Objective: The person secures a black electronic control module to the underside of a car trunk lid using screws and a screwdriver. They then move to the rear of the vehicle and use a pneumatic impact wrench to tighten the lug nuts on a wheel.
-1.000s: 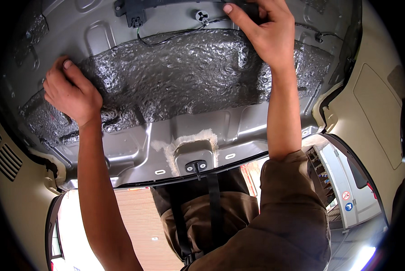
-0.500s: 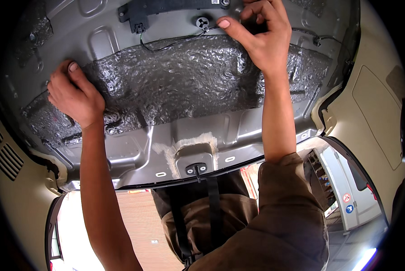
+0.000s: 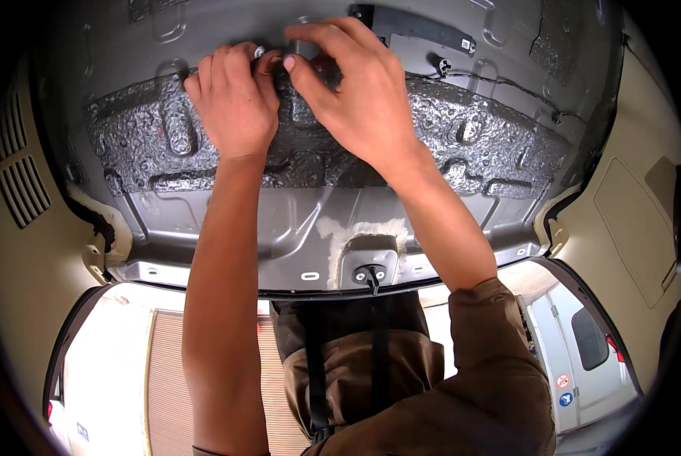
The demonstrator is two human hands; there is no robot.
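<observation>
My left hand (image 3: 238, 102) is raised at the grey metal panel, its fingers curled and pinched. A small pale bit (image 3: 259, 52) shows between its thumb and forefinger, too small to name. Close to its right, my right hand (image 3: 363, 102) has curved fingers with the thumb held apart, and I see nothing between them. The two thumb tips nearly meet. Behind both hands a crinkled, shiny dark foil mat (image 3: 462, 140) lies stuck across the metal panel (image 3: 226, 216); the hands hide its middle.
A long black plastic unit (image 3: 424, 32) sits at the upper right, with a round grey clip (image 3: 443, 67) and a thin cable (image 3: 515, 87) below. Near the panel's lower edge is a black latch (image 3: 371, 275). Beige trim (image 3: 633, 220) flanks the opening; a white vehicle door (image 3: 580, 357) stands beyond.
My left hand has moved right and up to the mat's upper edge. The right hand has come left and down beside it. The view has shifted, so the black unit now appears further right.
</observation>
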